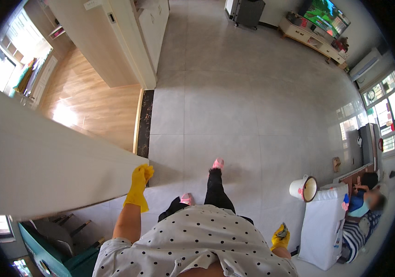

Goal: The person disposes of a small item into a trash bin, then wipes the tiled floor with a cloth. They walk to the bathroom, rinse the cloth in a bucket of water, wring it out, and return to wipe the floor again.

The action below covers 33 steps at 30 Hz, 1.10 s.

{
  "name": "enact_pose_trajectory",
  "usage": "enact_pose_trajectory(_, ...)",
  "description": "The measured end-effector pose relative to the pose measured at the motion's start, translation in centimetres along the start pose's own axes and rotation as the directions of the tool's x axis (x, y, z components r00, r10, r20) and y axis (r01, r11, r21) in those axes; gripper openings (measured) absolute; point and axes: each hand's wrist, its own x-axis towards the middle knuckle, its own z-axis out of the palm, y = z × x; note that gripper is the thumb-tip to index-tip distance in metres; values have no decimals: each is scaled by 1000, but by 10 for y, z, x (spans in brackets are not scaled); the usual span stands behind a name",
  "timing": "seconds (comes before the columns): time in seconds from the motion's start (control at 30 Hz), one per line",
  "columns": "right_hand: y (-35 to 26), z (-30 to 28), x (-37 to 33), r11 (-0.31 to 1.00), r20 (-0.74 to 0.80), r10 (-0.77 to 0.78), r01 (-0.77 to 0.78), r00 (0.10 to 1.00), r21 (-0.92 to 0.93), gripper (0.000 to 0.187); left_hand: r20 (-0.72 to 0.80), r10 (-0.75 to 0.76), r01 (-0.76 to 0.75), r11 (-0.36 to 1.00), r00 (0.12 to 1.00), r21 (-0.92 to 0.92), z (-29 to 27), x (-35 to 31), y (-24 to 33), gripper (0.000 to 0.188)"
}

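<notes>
Beside the corner of a white wall, my left hand (139, 188) is raised in a yellow rubber glove. Its fingers are curled in, and nothing shows in them. My right hand (279, 239), gloved in the same yellow, hangs low by my right side. It is closed round a small grey thing (283, 228), too small to make out, perhaps a cloth. A white bucket (297, 189) with a dark rim stands ahead of my right hand, next to a white-covered piece of furniture (315, 231).
Grey floor tiles (220, 101) stretch ahead. On the left, a doorway with a dark threshold (145, 124) opens onto a wood-floored room. A person (368, 203) is on the seat at right. A TV stand (306, 38) and a black suitcase (249, 13) are far off. Teal furniture (45, 251) stands lower left.
</notes>
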Motion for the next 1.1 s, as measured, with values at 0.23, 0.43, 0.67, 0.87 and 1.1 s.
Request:
enact_pose_trajectory(0.23, 43, 273, 114, -110, 612, -180, 603, 770, -790, 22, -152, -99, 85, 992, 983, -97, 124, 76, 11, 22)
enact_pose_trajectory(0.43, 255, 642, 128, 795, 472, 474, -130, 743, -592, 20, -368, -498, 284, 818, 785, -500, 110, 50, -49, 15)
enact_pose_trajectory(0.67, 421, 884, 95, 621, 452, 774, -392, 444, -679, 25, -440, -686, 310, 685, 580, -660, 167, 119, -29, 21)
enact_pose_trajectory(0.87, 350, 930, 238, 816, 561, 427, -33, 709, -578, 26, -333, -630, 370, 721, 701, -585, 248, 344, 53, 24)
enact_pose_trajectory(1.1, 253, 925, 249, -734, 748, 36, 525, 663, -431, 29, -330, -201, 128, 965, 922, -228, 380, 637, 258, 22)
